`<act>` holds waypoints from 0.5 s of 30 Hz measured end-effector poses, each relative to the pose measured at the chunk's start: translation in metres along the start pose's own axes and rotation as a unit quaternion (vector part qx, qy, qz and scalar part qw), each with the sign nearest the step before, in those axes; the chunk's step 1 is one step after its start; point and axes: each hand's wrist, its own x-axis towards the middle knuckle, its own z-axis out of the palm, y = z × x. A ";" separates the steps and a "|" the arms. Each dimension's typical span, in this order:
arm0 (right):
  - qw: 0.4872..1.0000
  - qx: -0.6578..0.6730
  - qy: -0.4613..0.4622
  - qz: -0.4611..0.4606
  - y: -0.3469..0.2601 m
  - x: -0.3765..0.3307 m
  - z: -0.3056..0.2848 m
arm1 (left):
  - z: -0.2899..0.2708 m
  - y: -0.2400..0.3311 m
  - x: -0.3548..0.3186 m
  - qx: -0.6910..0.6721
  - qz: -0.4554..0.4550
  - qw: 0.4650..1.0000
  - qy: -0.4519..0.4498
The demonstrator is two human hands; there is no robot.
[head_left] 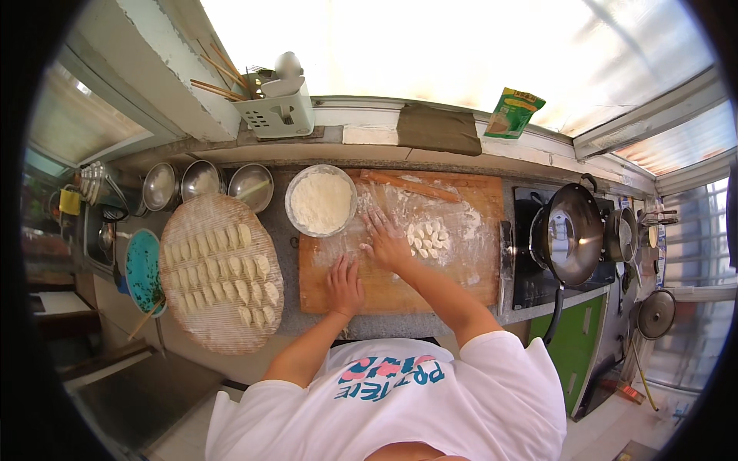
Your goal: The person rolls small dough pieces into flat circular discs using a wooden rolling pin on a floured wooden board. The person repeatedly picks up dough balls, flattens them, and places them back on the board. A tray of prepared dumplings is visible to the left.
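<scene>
My left hand [345,288] rests on the near left part of the floured wooden board [469,288], fingers stretched out and nothing in it. Further forward, my right hand [387,242] lies on the flour with its fingers spread, also holding nothing. Just right of it sits a cluster of small cut dough pieces [428,238]. A wooden rolling pin [411,186] lies along the board's far side. Beyond my hands, a metal bowl of white flour [321,201] stands at the board's far left corner.
Left of the board, a round tray [223,336] carries rows of dumplings. Beside it stands a turquoise bowl [142,250] of green filling. Several metal bowls [250,187] line the back. A cleaver [505,265] lies by the board's right edge, before a wok [573,234] on the stove.
</scene>
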 end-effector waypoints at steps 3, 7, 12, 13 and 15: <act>1.000 0.012 0.009 -0.001 -0.004 0.002 -0.009 | -0.001 0.000 -0.001 -0.005 0.003 1.000 0.001; 1.000 0.011 0.011 0.001 -0.006 0.005 -0.013 | -0.001 0.000 0.001 0.004 0.004 1.000 -0.001; 1.000 -0.001 0.012 0.008 -0.005 0.005 -0.009 | -0.001 0.003 0.000 0.004 0.019 1.000 0.017; 1.000 0.008 0.006 0.015 -0.003 -0.001 -0.007 | -0.001 0.004 0.000 0.000 0.021 1.000 0.015; 0.999 0.024 0.004 0.023 0.003 0.003 -0.007 | -0.001 0.001 0.008 0.003 0.022 1.000 0.014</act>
